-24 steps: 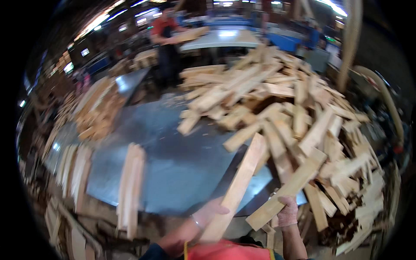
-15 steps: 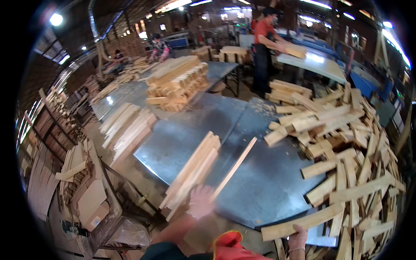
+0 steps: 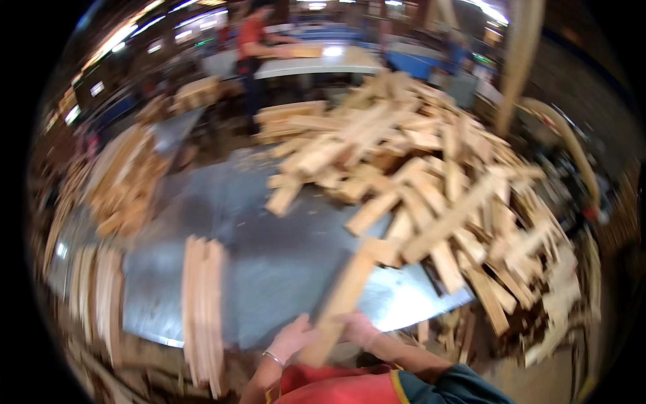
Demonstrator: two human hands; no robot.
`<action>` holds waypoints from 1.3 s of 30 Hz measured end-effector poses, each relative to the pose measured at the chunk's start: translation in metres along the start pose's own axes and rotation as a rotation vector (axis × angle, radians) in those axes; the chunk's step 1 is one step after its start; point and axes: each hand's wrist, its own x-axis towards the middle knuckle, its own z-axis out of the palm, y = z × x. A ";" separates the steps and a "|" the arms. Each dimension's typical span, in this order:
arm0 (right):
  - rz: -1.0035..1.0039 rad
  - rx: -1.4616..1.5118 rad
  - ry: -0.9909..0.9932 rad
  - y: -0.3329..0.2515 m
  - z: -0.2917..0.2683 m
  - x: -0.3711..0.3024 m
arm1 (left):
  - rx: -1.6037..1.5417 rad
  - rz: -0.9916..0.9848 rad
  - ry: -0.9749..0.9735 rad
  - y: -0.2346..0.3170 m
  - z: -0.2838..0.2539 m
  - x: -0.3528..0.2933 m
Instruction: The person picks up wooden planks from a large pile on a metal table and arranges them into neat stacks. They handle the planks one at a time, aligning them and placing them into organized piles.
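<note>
A flat wooden board (image 3: 346,286) slants up from my waist over the near edge of the metal-topped table (image 3: 262,256). Along its left side, my gloved left hand (image 3: 295,338) closes on the lower part. My gloved right hand (image 3: 359,330) grips the same board from the right, a little higher up. Blur softens the fingers of both hands. Left of my hands, a short row of narrow wooden strips (image 3: 203,303) lies side by side, its ends reaching past the table's near edge.
A large jumbled heap of boards (image 3: 431,195) covers the right side. More strips (image 3: 97,296) lie at the left, with a tall stack of wood (image 3: 128,182) behind them. Across the table a person in red (image 3: 256,47) stands at a white-topped bench (image 3: 323,65).
My view has swung right. My left hand has left the strips and come to the board, which my right hand has drawn in front of me. The lone strip no longer lies apart.
</note>
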 end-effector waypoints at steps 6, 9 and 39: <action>-0.140 -0.053 0.219 -0.045 -0.048 -0.038 | -0.433 -0.063 0.173 0.006 0.023 0.011; -0.415 0.056 0.574 -0.058 -0.177 -0.030 | 0.463 -0.175 0.505 -0.001 0.002 0.002; -0.153 -0.067 0.183 -0.063 -0.190 -0.073 | -0.496 -0.046 -0.125 0.032 0.077 0.097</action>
